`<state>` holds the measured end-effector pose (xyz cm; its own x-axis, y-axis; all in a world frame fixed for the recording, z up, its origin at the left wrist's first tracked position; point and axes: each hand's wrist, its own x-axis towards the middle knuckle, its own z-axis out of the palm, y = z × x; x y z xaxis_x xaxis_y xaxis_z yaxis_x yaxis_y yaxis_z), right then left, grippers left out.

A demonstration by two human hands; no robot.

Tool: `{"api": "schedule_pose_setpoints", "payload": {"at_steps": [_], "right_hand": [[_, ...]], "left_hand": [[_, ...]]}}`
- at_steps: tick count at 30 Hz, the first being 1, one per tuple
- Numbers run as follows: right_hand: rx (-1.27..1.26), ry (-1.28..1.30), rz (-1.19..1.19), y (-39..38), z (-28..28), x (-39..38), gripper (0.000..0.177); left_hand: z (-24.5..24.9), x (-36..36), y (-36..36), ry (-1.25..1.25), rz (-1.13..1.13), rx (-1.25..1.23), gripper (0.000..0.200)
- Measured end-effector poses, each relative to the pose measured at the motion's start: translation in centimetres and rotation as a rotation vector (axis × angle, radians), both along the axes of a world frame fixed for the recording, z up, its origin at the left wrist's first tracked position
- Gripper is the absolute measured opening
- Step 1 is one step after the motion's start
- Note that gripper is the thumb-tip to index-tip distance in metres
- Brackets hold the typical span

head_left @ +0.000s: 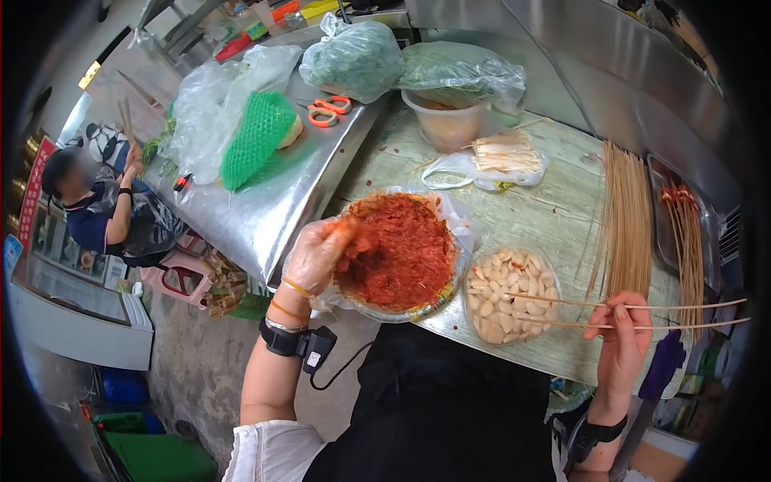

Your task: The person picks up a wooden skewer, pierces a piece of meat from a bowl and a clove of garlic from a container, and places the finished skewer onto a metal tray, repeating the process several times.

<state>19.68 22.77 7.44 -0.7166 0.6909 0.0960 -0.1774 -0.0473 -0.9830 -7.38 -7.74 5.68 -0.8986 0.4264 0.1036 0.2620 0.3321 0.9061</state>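
My left hand (pixel 312 255), in a thin clear plastic glove with rubber bands at the wrist, is closed at the left rim of a bowl. Pinched in its fingers is a clump of red marinated meat (pixel 360 241), hanging over the red mass (pixel 405 249) that fills the lined bowl. My right hand (pixel 623 333) is closed on two long bamboo skewers (pixel 574 301), held roughly level and a little apart. Their left ends reach over a clear container of peeled garlic cloves (pixel 502 309), which stands right of the bowl.
A bundle of bare skewers (pixel 628 217) lies right, beside a tray (pixel 711 217) with loaded skewers. Farther back are short sticks (pixel 506 153), a white tub (pixel 446 116) and bagged greens (pixel 353 60). Orange-handled scissors (pixel 325 112) lie on the steel counter (pixel 277 201). Another person (pixel 100 201) sits left.
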Motion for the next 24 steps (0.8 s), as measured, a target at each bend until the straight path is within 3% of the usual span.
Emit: {"api": "schedule_pose_setpoints", "payload": {"at_steps": [2,5,7,10,13,20,24], "right_hand": [[-0.005,-0.002,0.011,0.0,0.0,0.2,0.017],[-0.010,0.009,0.029,0.1,0.4,0.3,0.017],[-0.011,0.000,0.028,0.2,0.5,0.7,0.017],[-0.003,0.009,0.004,0.3,0.4,0.5,0.017],[-0.011,0.011,-0.026,0.3,0.2,0.3,0.017],[0.003,-0.009,0.027,-0.1,0.2,0.1,0.016],[-0.003,-0.006,-0.006,0.0,0.2,0.5,0.016]], "left_hand": [[-2.0,-1.9,-0.8,0.622,-0.122,-0.617,0.013],[-0.9,-0.9,0.0,0.702,-0.002,-0.712,0.013],[0.5,-0.7,0.0,0.505,0.060,-0.632,0.016],[0.7,-1.0,-0.6,0.623,0.131,-0.642,0.017],[0.7,-0.7,-0.1,0.572,-0.017,-0.677,0.017],[-1.2,-1.1,2.6,0.699,-0.010,-1.042,0.025],[-0.1,-1.8,0.9,0.625,-0.071,-0.923,0.022]]}}
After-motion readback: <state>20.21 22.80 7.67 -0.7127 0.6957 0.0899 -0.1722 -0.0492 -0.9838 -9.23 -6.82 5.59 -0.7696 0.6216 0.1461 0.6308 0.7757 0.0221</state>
